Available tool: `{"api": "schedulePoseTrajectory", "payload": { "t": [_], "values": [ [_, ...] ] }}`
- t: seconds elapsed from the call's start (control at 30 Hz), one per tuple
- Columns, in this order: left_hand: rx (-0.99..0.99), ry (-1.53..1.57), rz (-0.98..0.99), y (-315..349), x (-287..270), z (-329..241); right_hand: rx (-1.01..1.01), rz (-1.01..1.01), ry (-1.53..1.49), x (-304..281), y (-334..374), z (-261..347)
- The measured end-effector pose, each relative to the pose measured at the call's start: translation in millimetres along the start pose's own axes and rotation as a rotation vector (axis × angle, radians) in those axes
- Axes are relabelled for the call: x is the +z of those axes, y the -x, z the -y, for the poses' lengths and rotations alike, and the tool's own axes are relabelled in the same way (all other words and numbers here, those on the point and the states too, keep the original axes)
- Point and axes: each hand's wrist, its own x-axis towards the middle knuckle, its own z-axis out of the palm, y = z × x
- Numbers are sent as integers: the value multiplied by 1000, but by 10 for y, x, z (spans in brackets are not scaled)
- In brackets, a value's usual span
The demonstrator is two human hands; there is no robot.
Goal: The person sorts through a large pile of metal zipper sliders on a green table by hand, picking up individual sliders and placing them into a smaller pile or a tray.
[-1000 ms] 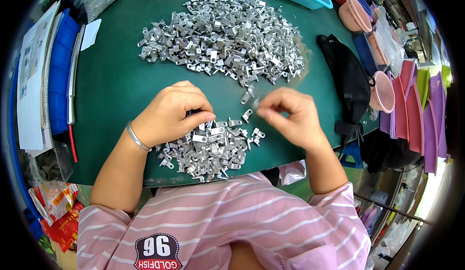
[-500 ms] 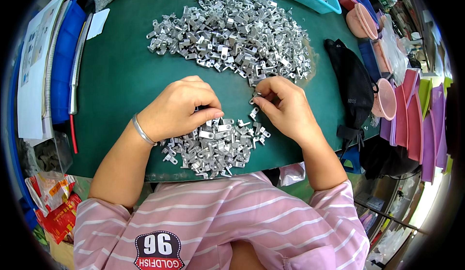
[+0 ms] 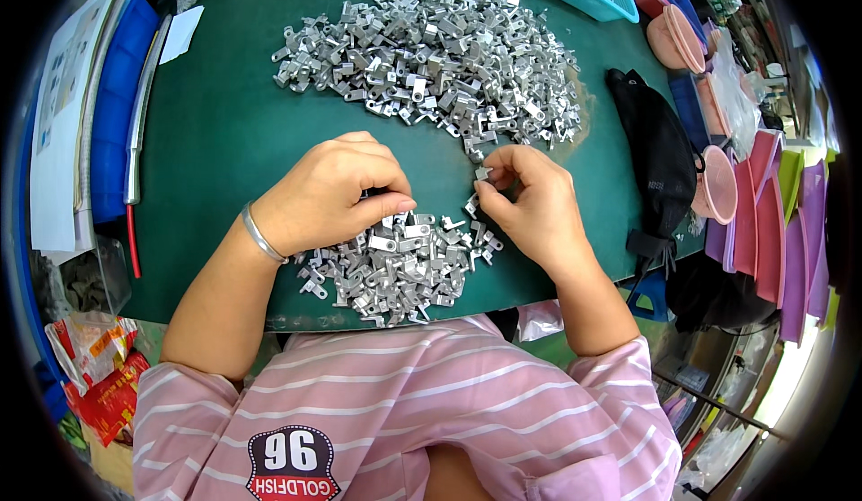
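Over the green table (image 3: 215, 151), the right hand (image 3: 540, 197) pinches a metal bracket (image 3: 483, 174) between fingertips (image 3: 493, 198).

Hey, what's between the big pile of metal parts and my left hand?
In the head view, only green tabletop shows between the big pile and your left hand.

A head-worn fisheye camera is looking steeply down from above the person's striped shirt (image 3: 386, 402), facing forward across the green desk (image 3: 206, 151). It is viewing the left hand (image 3: 337, 180) and right hand (image 3: 532, 200) from near; straight edges are bending toward the rim.
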Motion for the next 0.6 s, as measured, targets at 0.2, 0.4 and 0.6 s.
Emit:
{"api": "schedulePoseTrajectory", "payload": {
  "t": [0.2, 0.4, 0.6],
  "values": [
    [5, -6, 8, -3, -1, 15, 159, 170, -742, -87, 99, -98],
    [11, 30, -26, 7, 21, 14, 211, 235, -918, -150, 126, -105],
    [12, 33, -30, -4, 28, 27, 4, 343, -540, -210, 94, -39]
  ]
}}
